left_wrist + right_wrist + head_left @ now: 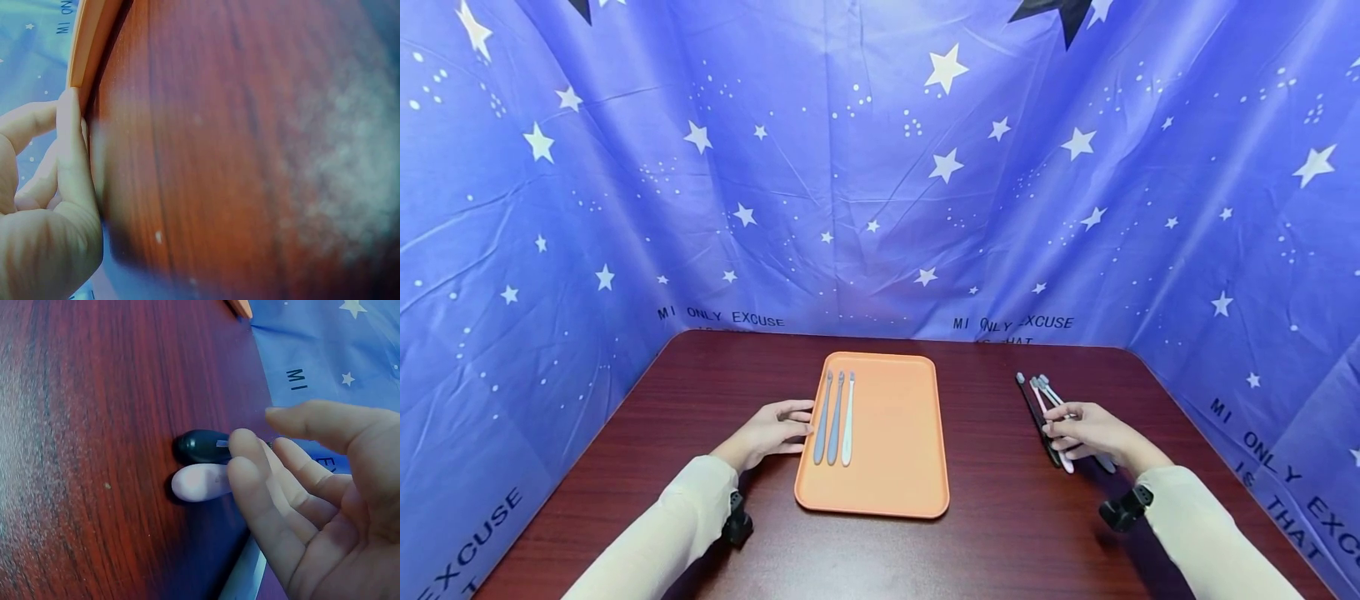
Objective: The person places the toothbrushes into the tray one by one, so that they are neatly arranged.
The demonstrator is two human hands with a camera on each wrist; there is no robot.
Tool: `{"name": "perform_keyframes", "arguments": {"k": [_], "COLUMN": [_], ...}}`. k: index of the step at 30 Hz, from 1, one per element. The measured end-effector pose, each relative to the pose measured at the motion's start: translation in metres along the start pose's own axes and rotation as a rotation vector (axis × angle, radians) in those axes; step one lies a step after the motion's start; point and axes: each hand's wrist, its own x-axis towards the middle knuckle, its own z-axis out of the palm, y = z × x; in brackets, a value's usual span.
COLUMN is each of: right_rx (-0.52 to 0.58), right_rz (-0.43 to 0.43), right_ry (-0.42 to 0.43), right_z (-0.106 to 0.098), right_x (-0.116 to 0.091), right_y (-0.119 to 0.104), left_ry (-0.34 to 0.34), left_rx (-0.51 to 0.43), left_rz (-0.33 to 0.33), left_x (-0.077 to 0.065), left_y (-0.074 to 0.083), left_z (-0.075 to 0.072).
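Note:
Three toothbrushes lie side by side at the left of an orange tray (pixel 898 442): a grey-blue toothbrush (pixel 822 425), a second grey-blue toothbrush (pixel 835 425) and a pale toothbrush (pixel 848 425). My left hand (pixel 771 432) touches the tray's left rim with its fingertips, fingers loosely extended. On the table to the right, my right hand (pixel 1093 432) is over a group of toothbrushes, thumb apart from the other fingers. Under its fingertips are a black toothbrush (pixel 203 447) and a pink toothbrush (pixel 199 482). Beside them lies a light toothbrush (pixel 245 572), partly hidden by the hand.
The dark red wooden table (pixel 985 500) carries everything. A blue star-patterned curtain (pixel 865 167) rises behind the table and along both sides. Each wrist wears a small black camera, such as the right wrist camera (pixel 1126 508).

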Motion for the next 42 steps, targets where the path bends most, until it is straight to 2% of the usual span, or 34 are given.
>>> {"name": "perform_keyframes", "arguments": {"k": [17,31,42], "right_rx": [-0.080,-0.225,-0.338], "right_rz": [-0.032,0.020,0.060], "right_ry": [0.054,0.177,0.184], "right_z": [0.008,0.019,0.023], "right_x": [0.006,0.010,0.012], "right_y": [0.002,-0.005,-0.011], "left_ry": [-0.017,-0.012,-0.017], "left_rx": [0.008,0.015,0.010], "left_rz": [0.003,0.003,0.020], "left_x": [-0.002,-0.001,0.000], "left_y": [0.000,-0.001,-0.004], "left_z": [0.000,0.000,0.000]}}
